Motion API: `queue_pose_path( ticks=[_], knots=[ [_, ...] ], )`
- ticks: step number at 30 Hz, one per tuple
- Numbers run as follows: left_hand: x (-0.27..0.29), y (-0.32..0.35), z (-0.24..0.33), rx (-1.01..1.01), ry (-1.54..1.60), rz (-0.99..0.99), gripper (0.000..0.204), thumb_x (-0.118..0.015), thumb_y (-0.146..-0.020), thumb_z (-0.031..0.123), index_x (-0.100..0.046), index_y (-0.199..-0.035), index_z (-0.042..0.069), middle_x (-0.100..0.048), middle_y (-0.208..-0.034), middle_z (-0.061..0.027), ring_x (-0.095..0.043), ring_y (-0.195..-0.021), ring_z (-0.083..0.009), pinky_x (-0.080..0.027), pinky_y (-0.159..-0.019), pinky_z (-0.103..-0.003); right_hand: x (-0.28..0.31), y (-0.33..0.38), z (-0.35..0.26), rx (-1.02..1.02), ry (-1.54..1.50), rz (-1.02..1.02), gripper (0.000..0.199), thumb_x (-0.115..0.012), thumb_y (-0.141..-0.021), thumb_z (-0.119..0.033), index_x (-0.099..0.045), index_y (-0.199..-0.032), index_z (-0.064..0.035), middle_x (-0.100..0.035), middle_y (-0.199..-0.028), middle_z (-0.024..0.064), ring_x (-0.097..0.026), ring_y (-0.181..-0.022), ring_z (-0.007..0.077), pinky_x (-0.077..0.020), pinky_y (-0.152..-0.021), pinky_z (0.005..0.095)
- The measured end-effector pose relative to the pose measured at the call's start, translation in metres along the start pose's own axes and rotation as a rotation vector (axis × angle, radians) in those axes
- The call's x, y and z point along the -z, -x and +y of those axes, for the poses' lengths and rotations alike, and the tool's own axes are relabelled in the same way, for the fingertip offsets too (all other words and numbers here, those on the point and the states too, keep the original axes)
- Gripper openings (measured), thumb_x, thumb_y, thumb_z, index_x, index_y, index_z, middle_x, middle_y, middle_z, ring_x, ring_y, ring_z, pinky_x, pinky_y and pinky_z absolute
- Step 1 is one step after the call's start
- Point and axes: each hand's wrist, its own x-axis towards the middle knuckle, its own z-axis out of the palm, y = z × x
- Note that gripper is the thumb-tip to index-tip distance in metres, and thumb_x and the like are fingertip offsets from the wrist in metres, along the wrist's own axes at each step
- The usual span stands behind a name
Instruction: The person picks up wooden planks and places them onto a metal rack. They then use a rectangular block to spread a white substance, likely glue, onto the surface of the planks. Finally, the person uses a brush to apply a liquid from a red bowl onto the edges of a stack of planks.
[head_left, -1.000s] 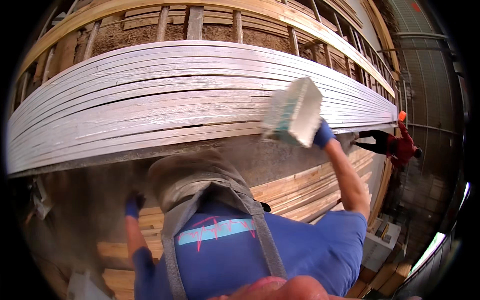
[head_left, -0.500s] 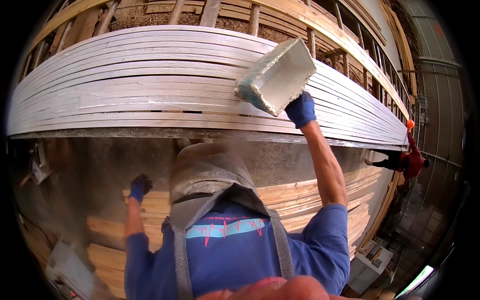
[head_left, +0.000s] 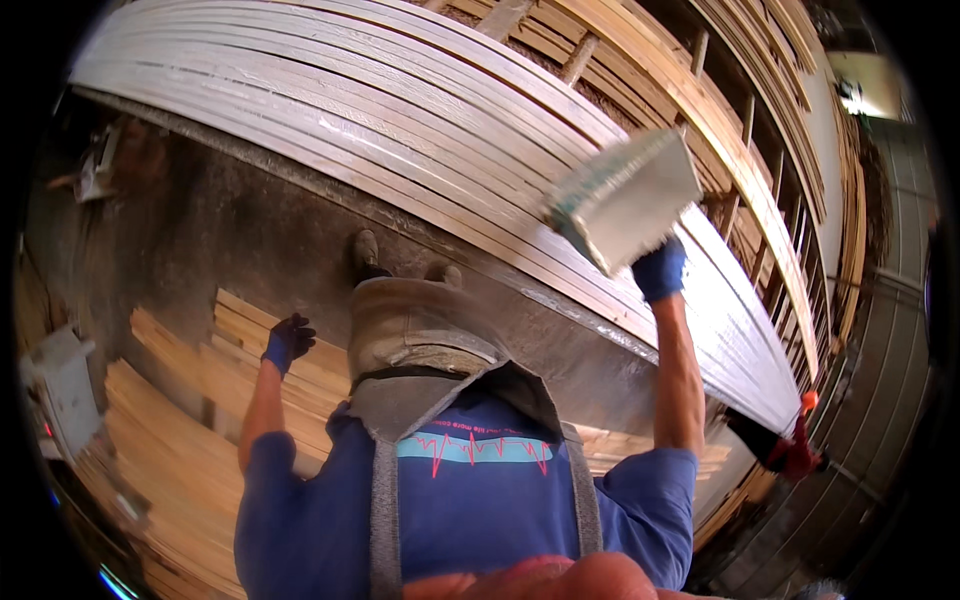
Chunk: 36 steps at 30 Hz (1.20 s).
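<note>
In a dark blue glove, my right hand (head_left: 660,268) grips a box-shaped trough (head_left: 645,195) by its lower right end. White and greenish crust covers the trough, and its pale hollow faces me. It is held over long boards (head_left: 330,120) coated in white that lie side by side on a long stand. Whether the trough touches them I cannot tell. My left hand (head_left: 288,342), also gloved, is out to my left with its fingers apart and nothing in it. Bare wooden boards (head_left: 290,385) lie below and beside that hand.
Behind the white boards stands a wooden rack (head_left: 700,120) with rails and more planks. A person in red (head_left: 795,455) is at the far right end of the boards. At left is a grey-white machine or box (head_left: 62,380). My shoes (head_left: 366,252) stand on the floor.
My view has turned, so the white boards now slant down to the right. The trough, still in my right hand, appears farther right. My feet have come into view.
</note>
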Motion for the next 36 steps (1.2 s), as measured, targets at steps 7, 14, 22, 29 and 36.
queue_pose_path(
  ticks=[7,14,22,29,36],
  knots=[
    [0.028,0.026,-0.099,0.155,0.015,-0.023,0.034,-0.05,-0.094,0.039,-0.06,-0.102,0.008,-0.067,-0.076,-0.0119,-0.063,-0.059,-0.0245,-0.049,-0.049,-0.038,-0.014,0.011,0.036,0.054,-0.105,-0.04,0.032,-0.06,-0.083,-0.026,-0.064,-0.111,-0.0121,-0.069,-0.1,0.0121,-0.064,-0.09,0.0317,-0.0512,-0.076,0.0398],
    [-0.009,0.002,-0.016,-0.092,-0.109,0.063,0.035,-0.052,-0.092,0.043,-0.062,-0.106,0.012,-0.069,-0.081,-0.0085,-0.063,-0.06,-0.0211,-0.049,-0.053,-0.033,-0.025,-0.078,-0.081,0.182,-0.069,0.011,0.015,-0.065,-0.075,-0.024,-0.066,-0.078,-0.0089,-0.063,-0.068,0.0191,-0.061,-0.065,0.0389,-0.0483,-0.057,0.0463],
    [0.032,-0.002,-0.103,0.158,0.089,-0.042,0.026,-0.056,-0.092,0.033,-0.059,-0.094,0.008,-0.065,-0.072,-0.0125,-0.061,-0.056,-0.0231,-0.049,-0.049,-0.034,0.065,0.086,0.05,0.102,0.173,-0.231,0.027,-0.063,-0.079,-0.02,-0.066,-0.103,-0.0071,-0.068,-0.096,0.0125,-0.064,-0.092,0.031,-0.0504,-0.077,0.0395],
    [-0.211,0.148,0.126,-1.495,-0.818,0.302,0.034,-0.068,-0.083,0.034,-0.061,-0.105,0.009,-0.064,-0.095,-0.0126,-0.06,-0.088,-0.0277,-0.045,-0.086,-0.043,0.086,0.14,0.083,0.172,-0.001,-0.26,0.02,-0.064,-0.077,-0.019,-0.066,-0.092,-0.0064,-0.069,-0.087,0.0107,-0.064,-0.084,0.0318,-0.0492,-0.071,0.0417],
    [-0.252,0.15,0.164,-1.572,-0.857,0.575,0.032,-0.066,-0.082,0.033,-0.059,-0.103,0.011,-0.061,-0.092,-0.0105,-0.057,-0.09,-0.0306,-0.038,-0.093,-0.049,0.04,0.066,0.019,0.27,-0.252,-0.358,0.021,-0.065,-0.073,-0.015,-0.066,-0.091,-0.0052,-0.067,-0.084,0.0153,-0.064,-0.077,0.0345,-0.0512,-0.066,0.0401]
  ],
)
